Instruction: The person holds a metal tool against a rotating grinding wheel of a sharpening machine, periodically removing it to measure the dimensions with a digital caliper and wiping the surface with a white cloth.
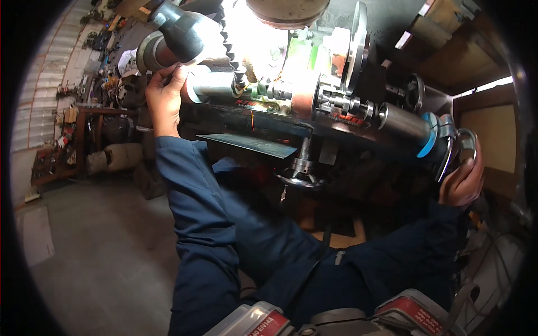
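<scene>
In front of me is a bench grinding machine with a bright metal cylinder [216, 85] at its left end. My left hand [164, 98] is at the outer end of that cylinder, its thumb and fingertips pressed together; what they pinch is hidden. A dark spiral-wrapped hose [230, 42] comes down to the cylinder's right end, and thin orange sparks [252, 120] show just below. Far right, my right hand [464, 182] is curled round the lower rim of a chrome handwheel [475, 147], beside a grey cylinder [404, 122] with a blue collar [430, 134].
Below the machine's front hangs a second chrome handwheel [301, 178], near a thin metal sheet [249, 145]. A black lamp-like housing [188, 33] stands above my left hand. Shelving [84, 129] with parts lines the left. A wooden cabinet [487, 134] is at right.
</scene>
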Action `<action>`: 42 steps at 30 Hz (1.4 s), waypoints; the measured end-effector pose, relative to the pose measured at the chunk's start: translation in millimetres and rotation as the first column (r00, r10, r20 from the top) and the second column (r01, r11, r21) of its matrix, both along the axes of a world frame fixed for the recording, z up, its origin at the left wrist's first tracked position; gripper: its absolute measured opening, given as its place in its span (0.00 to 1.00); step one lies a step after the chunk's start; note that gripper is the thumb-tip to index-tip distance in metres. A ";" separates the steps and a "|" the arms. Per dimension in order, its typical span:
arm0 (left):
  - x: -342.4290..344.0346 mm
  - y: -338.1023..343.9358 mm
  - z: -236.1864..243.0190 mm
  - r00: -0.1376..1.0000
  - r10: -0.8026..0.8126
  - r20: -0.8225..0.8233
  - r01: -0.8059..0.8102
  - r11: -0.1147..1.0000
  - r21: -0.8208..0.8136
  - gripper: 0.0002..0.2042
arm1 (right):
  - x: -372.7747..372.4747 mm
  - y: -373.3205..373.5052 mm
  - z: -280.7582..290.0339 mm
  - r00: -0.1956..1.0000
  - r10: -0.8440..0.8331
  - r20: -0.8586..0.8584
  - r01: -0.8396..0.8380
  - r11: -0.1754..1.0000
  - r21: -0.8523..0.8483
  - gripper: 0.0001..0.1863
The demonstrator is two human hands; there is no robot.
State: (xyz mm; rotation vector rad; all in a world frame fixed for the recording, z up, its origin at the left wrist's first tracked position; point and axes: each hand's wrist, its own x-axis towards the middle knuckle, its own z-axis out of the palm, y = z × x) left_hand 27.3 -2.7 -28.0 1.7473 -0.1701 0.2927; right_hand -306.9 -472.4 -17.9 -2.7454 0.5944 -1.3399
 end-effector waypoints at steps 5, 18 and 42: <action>-4.6 6.6 6.3 1.000 0.000 -0.014 0.000 1.000 -0.011 0.12 | -0.3 3.8 -21.5 0.982 -0.140 0.123 0.149 0.987 -0.067 0.24; -7.2 5.6 7.6 1.000 0.008 -0.002 -0.008 0.999 0.039 0.11 | -8.4 -19.3 -82.0 0.962 -0.024 0.271 0.053 0.994 -0.100 0.32; -6.3 1.6 7.9 1.000 0.008 -0.020 -0.007 0.999 0.037 0.11 | 2.3 2.9 1.1 0.990 -0.134 -0.050 0.140 0.976 0.169 0.20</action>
